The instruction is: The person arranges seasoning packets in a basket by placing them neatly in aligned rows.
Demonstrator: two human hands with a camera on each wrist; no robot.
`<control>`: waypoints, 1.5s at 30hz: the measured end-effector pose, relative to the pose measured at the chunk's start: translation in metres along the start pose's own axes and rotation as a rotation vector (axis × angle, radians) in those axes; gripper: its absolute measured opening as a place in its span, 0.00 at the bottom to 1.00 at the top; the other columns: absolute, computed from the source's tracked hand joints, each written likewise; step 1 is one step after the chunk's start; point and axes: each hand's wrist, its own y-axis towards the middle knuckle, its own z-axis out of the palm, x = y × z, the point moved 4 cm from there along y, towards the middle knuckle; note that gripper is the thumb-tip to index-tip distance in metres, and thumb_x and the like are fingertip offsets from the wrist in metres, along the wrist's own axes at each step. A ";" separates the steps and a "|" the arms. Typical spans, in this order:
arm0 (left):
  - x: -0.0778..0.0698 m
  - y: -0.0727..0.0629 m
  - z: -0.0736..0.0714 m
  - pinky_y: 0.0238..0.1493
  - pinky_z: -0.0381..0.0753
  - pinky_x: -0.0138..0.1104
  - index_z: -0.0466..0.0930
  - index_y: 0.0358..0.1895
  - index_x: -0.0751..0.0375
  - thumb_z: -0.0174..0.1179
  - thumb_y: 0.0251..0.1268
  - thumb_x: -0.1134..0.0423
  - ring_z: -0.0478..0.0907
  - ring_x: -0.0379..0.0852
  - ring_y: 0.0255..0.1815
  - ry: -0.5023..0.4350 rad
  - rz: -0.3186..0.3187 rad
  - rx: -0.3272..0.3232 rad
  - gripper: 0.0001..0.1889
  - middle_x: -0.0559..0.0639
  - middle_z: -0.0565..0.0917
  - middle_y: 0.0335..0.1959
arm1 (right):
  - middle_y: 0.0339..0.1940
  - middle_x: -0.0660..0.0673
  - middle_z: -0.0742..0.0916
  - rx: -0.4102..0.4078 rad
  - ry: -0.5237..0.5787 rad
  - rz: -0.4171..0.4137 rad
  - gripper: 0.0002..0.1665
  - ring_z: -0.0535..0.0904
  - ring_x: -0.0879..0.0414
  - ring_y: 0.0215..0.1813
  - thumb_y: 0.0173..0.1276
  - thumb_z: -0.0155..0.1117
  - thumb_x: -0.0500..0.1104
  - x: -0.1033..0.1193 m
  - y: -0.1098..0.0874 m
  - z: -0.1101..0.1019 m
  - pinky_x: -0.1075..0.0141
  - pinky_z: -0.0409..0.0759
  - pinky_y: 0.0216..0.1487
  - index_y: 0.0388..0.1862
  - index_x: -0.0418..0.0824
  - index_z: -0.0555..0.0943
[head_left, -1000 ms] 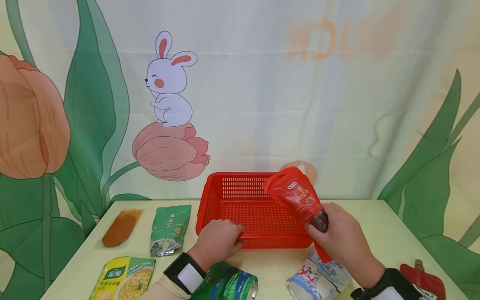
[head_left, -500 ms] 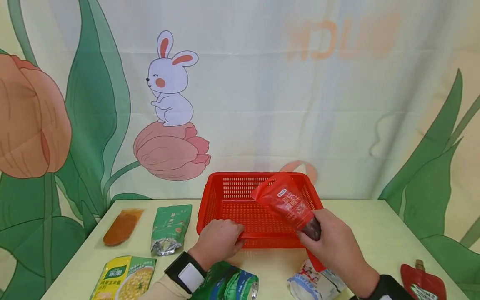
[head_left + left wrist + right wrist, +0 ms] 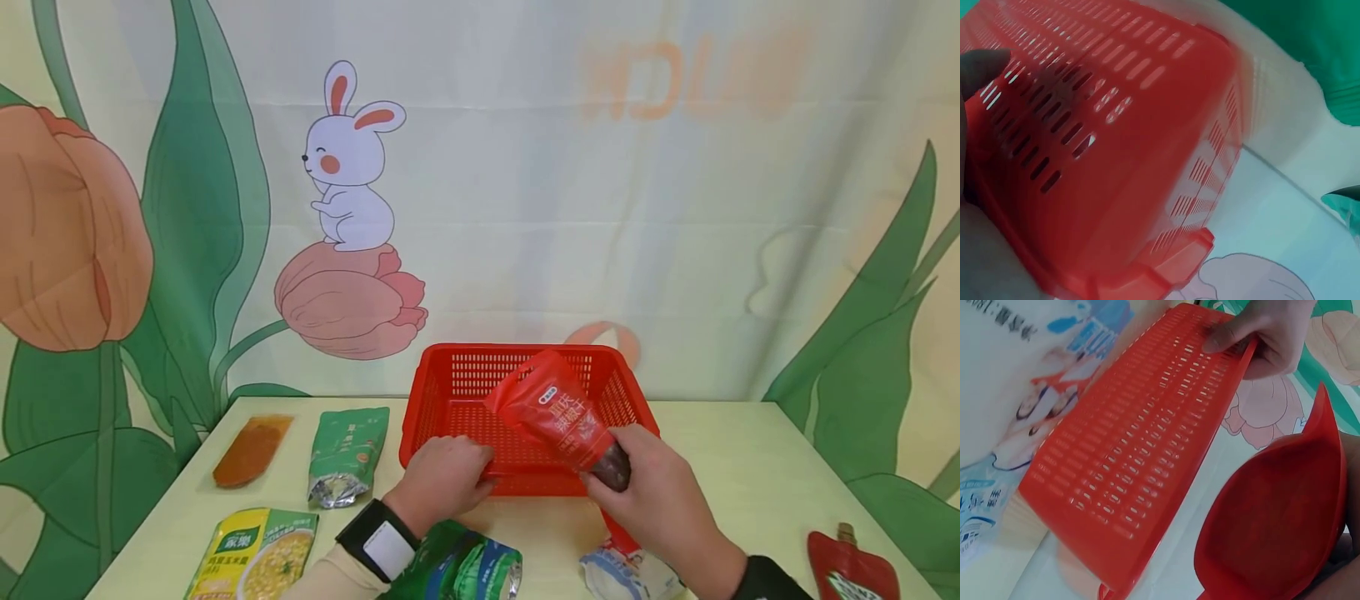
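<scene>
Working left to right across the pale tabletop (image 3: 720, 467), we first find an orange-brown pouch (image 3: 251, 452), with a yellow-and-green packet (image 3: 251, 554) nearer us, a bowl of food pictured on it. Beside them lies a green pouch (image 3: 348, 454) with a crinkled silver end. The left forearm and its wristband (image 3: 378, 542) cross in front, hiding part of the yellow-and-green packet and part of a darker green pack (image 3: 472, 562). Past the red basket (image 3: 525, 485) we see a white-and-blue bag (image 3: 630, 575), partly covered by the right arm, then a dark red spouted pouch (image 3: 851, 567) well apart at the far right. Behind everything hangs a printed cloth (image 3: 525, 208) with a rabbit and tulips.

The left grip (image 3: 446, 479), a bare hand, pinches the basket's near rim; the right grip (image 3: 651, 493) pinches a red packet (image 3: 551, 417) by its lower part. From the head we see that packet before the basket's right half, but cannot tell whether they touch.

The left wrist camera gives us the slotted outer wall and a corner of the basket. The right wrist camera shows us what the head view hides: the left thumb on the outside of that wall, and the packet's rounded base end-on, apart from the basket there.

The packet is glossy and tilted, its top towards the upper left, with white print, a small white label and dark contents showing near the fingers.
</scene>
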 end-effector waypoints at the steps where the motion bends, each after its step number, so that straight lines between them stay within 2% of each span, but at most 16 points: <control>1: 0.000 0.000 -0.001 0.30 0.82 0.31 0.85 0.34 0.51 0.73 0.60 0.49 0.74 0.36 0.19 -0.014 -0.001 0.002 0.11 0.41 0.85 0.22 | 0.48 0.48 0.86 0.000 0.000 -0.002 0.33 0.81 0.53 0.45 0.53 0.83 0.51 0.001 -0.001 0.001 0.49 0.89 0.48 0.55 0.46 0.79; 6: -0.004 0.002 -0.011 0.38 0.86 0.32 0.85 0.42 0.50 0.73 0.59 0.44 0.78 0.34 0.26 -0.120 0.007 -0.016 0.17 0.40 0.88 0.30 | 0.47 0.48 0.86 -0.009 -0.016 -0.027 0.33 0.81 0.54 0.44 0.53 0.83 0.52 0.003 -0.003 0.001 0.50 0.89 0.48 0.54 0.46 0.79; 8: -0.007 0.002 -0.015 0.44 0.87 0.34 0.84 0.50 0.47 0.73 0.58 0.41 0.82 0.35 0.35 -0.181 0.032 -0.039 0.22 0.40 0.90 0.40 | 0.48 0.48 0.86 -0.018 -0.018 -0.036 0.33 0.81 0.54 0.45 0.53 0.83 0.52 0.004 -0.003 0.001 0.49 0.89 0.48 0.55 0.46 0.79; 11: -0.016 0.000 -0.020 0.53 0.86 0.35 0.79 0.63 0.42 0.71 0.57 0.38 0.84 0.37 0.50 -0.320 0.073 -0.082 0.31 0.38 0.86 0.56 | 0.47 0.49 0.85 -0.037 -0.010 -0.047 0.33 0.81 0.54 0.45 0.53 0.83 0.51 0.005 -0.004 0.001 0.49 0.89 0.48 0.55 0.46 0.79; 13: -0.022 -0.001 -0.023 0.57 0.84 0.35 0.75 0.68 0.38 0.70 0.58 0.36 0.82 0.37 0.57 -0.467 0.082 -0.114 0.34 0.35 0.83 0.62 | 0.47 0.49 0.85 -0.053 -0.001 -0.060 0.33 0.81 0.54 0.45 0.53 0.83 0.51 0.007 -0.005 0.002 0.50 0.89 0.48 0.55 0.46 0.79; 15: -0.029 -0.002 -0.025 0.58 0.84 0.35 0.73 0.69 0.36 0.70 0.59 0.36 0.82 0.37 0.59 -0.639 0.070 -0.149 0.34 0.32 0.82 0.63 | 0.46 0.49 0.85 -0.071 0.010 -0.076 0.33 0.81 0.54 0.44 0.53 0.83 0.50 0.008 -0.005 0.002 0.51 0.89 0.47 0.55 0.46 0.78; 18: -0.042 -0.003 -0.024 0.57 0.84 0.34 0.74 0.67 0.35 0.72 0.60 0.40 0.83 0.37 0.59 -0.924 0.004 -0.175 0.32 0.31 0.83 0.62 | 0.45 0.49 0.84 -0.095 0.025 -0.102 0.32 0.81 0.54 0.44 0.54 0.83 0.48 0.009 -0.007 0.001 0.52 0.90 0.47 0.55 0.45 0.78; 20: -0.050 -0.003 -0.022 0.58 0.84 0.37 0.73 0.68 0.38 0.72 0.61 0.43 0.84 0.40 0.59 -1.106 -0.054 -0.168 0.32 0.34 0.83 0.62 | 0.46 0.50 0.84 -0.108 0.039 -0.109 0.33 0.81 0.55 0.44 0.53 0.83 0.48 0.009 -0.009 0.000 0.53 0.90 0.47 0.55 0.45 0.78; 25: -0.068 -0.004 -0.013 0.61 0.83 0.46 0.70 0.71 0.48 0.70 0.66 0.49 0.84 0.49 0.62 -1.562 -0.215 -0.102 0.32 0.46 0.82 0.66 | 0.46 0.51 0.83 -0.123 0.066 -0.121 0.33 0.79 0.56 0.44 0.54 0.83 0.48 0.010 -0.011 0.000 0.54 0.90 0.47 0.55 0.46 0.77; 27: -0.077 -0.003 -0.011 0.62 0.82 0.47 0.68 0.71 0.52 0.68 0.68 0.51 0.83 0.50 0.63 -1.713 -0.251 -0.086 0.32 0.49 0.81 0.67 | 0.46 0.51 0.83 -0.130 0.066 -0.124 0.33 0.78 0.56 0.44 0.53 0.83 0.48 0.010 -0.012 0.001 0.55 0.90 0.47 0.55 0.46 0.77; 30: -0.090 -0.003 -0.010 0.62 0.83 0.43 0.68 0.71 0.56 0.67 0.70 0.53 0.83 0.48 0.60 -1.869 -0.307 -0.093 0.31 0.52 0.81 0.66 | 0.46 0.51 0.83 -0.143 0.059 -0.129 0.34 0.78 0.56 0.45 0.51 0.84 0.48 0.010 -0.014 0.002 0.54 0.89 0.48 0.54 0.47 0.77; 34: -0.102 -0.003 -0.011 0.63 0.81 0.38 0.71 0.69 0.59 0.66 0.70 0.53 0.81 0.44 0.57 -1.976 -0.410 -0.142 0.29 0.50 0.82 0.62 | 0.47 0.51 0.82 -0.148 0.067 -0.135 0.35 0.78 0.56 0.48 0.49 0.86 0.49 0.011 -0.016 0.006 0.54 0.89 0.49 0.53 0.47 0.76; 38: -0.109 -0.001 -0.010 0.65 0.80 0.38 0.71 0.68 0.58 0.68 0.69 0.53 0.80 0.44 0.58 -2.006 -0.486 -0.195 0.29 0.49 0.82 0.62 | 0.45 0.52 0.83 -0.171 0.053 -0.151 0.36 0.77 0.57 0.48 0.47 0.87 0.50 0.012 -0.015 0.008 0.54 0.88 0.51 0.52 0.48 0.77; 45: -0.118 0.007 -0.008 0.66 0.80 0.42 0.66 0.69 0.54 0.72 0.64 0.52 0.80 0.47 0.62 -2.054 -0.532 -0.253 0.35 0.51 0.79 0.65 | 0.42 0.52 0.85 -0.231 0.008 -0.191 0.37 0.77 0.58 0.45 0.44 0.89 0.53 0.012 -0.016 0.007 0.55 0.80 0.51 0.49 0.47 0.77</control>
